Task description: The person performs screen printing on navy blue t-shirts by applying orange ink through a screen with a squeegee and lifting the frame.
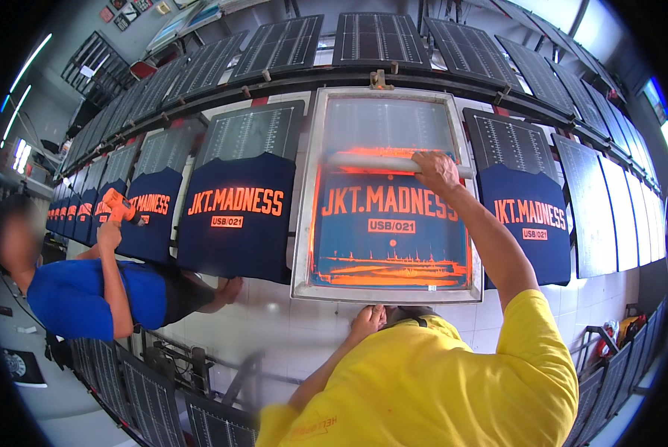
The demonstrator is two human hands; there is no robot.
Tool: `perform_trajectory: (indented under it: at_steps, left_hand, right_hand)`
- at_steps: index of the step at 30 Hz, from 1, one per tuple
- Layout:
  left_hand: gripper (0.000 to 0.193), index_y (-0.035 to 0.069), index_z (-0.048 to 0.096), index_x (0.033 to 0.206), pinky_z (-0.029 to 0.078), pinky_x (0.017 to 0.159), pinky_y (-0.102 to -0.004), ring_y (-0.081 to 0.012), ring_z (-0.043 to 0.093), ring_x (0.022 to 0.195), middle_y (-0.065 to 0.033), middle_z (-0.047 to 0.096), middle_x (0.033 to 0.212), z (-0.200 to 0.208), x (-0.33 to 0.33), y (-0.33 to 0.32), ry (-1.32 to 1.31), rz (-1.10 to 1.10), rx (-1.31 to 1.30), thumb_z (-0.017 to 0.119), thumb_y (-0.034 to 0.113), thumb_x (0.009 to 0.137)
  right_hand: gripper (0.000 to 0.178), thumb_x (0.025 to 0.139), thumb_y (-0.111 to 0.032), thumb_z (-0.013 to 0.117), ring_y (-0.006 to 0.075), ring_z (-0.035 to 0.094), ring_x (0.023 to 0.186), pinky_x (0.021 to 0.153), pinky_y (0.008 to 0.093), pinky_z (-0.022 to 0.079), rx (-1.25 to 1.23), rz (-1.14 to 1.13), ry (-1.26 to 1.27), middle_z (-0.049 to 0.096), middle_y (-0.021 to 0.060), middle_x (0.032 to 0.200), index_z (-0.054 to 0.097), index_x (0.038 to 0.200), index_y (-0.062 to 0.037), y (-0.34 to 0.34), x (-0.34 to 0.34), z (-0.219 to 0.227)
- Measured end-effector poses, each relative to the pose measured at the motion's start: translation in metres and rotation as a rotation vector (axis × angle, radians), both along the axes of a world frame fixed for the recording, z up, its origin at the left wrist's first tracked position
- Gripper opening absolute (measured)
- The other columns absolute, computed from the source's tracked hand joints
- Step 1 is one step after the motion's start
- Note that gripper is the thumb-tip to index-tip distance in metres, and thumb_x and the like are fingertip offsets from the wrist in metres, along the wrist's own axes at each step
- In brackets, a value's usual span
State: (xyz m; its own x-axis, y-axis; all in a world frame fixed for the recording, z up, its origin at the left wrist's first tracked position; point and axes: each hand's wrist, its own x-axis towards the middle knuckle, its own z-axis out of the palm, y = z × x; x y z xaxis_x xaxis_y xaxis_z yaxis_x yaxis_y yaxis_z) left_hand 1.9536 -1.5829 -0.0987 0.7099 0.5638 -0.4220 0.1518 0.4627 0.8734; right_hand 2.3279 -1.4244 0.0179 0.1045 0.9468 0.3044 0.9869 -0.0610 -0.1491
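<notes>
My right hand [438,173] grips the right end of a long, pale squeegee [379,164], which lies across the upper part of a screen-printing frame [300,223]. Bright orange ink [394,273] streaks the mesh near the frame's close edge, and more lies along the squeegee. Through the mesh, orange lettering shows over a dark blue shirt. Just below the frame's near edge, my left hand [369,320] is close to my waist with its fingers curled together. What those fingers hold, if anything, is hidden.
Navy shirts with orange print lie on boards both left [233,216] and right [528,216] of the frame. Dark printing boards [381,41] line the far side of a rail. At left, a person in blue [88,298] holds an orange heat gun [118,203] over the shirts.
</notes>
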Motion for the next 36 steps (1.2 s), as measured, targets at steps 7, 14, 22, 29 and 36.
perform_trajectory:
  at_steps: [7,14,22,29,36]
  left_hand:
    - [0.053,0.006,0.044,0.068,0.035,0.053,-0.0312,-0.0134,0.04,0.054,-0.0024,0.044,0.058,0.0,-0.001,0.005,0.022,-0.044,0.073,0.036,0.039,0.108]
    - [0.052,0.005,0.045,0.069,0.036,0.054,-0.0318,-0.0143,0.041,0.055,-0.0024,0.046,0.059,-0.002,0.001,0.003,0.014,-0.038,0.028,0.038,0.038,0.108]
    - [0.048,0.008,0.042,0.073,0.032,0.053,-0.0295,-0.011,0.037,0.055,0.0001,0.041,0.061,0.009,0.001,0.009,0.0,-0.069,0.097,0.037,0.04,0.108]
    - [0.049,0.008,0.042,0.072,0.032,0.052,-0.0298,-0.011,0.037,0.055,-0.0003,0.043,0.06,-0.003,-0.001,0.011,-0.075,-0.1,0.017,0.037,0.042,0.107]
    - [0.047,0.008,0.042,0.074,0.032,0.053,-0.0282,-0.0105,0.036,0.055,0.0009,0.04,0.061,0.008,-0.002,0.014,-0.043,-0.109,-0.06,0.038,0.041,0.107]
  right_hand:
    - [0.024,0.077,-0.021,0.069,0.035,0.067,0.086,0.076,0.0485,0.052,-0.254,-0.065,0.15,0.07,0.0132,0.088,0.066,0.099,-0.0124,0.005,-0.022,0.03]
    - [0.022,0.077,-0.019,0.067,0.0347,0.068,0.086,0.076,0.0486,0.053,-0.172,-0.08,0.139,0.071,0.0137,0.088,0.068,0.098,-0.0112,0.019,-0.019,0.025]
    - [0.019,0.076,-0.019,0.07,0.033,0.068,0.084,0.075,0.0472,0.053,-0.269,-0.002,0.118,0.07,0.0106,0.087,0.068,0.094,-0.0122,-0.011,-0.052,0.035]
    - [0.016,0.076,-0.02,0.072,0.031,0.067,0.086,0.073,0.0452,0.053,-0.338,0.085,0.123,0.068,0.008,0.086,0.067,0.09,-0.0133,-0.086,-0.102,0.04]
    - [0.019,0.07,-0.015,0.076,0.029,0.067,0.08,0.066,0.0441,0.053,-0.105,0.232,0.174,0.067,0.0051,0.084,0.066,0.085,-0.0114,-0.142,-0.095,0.031]
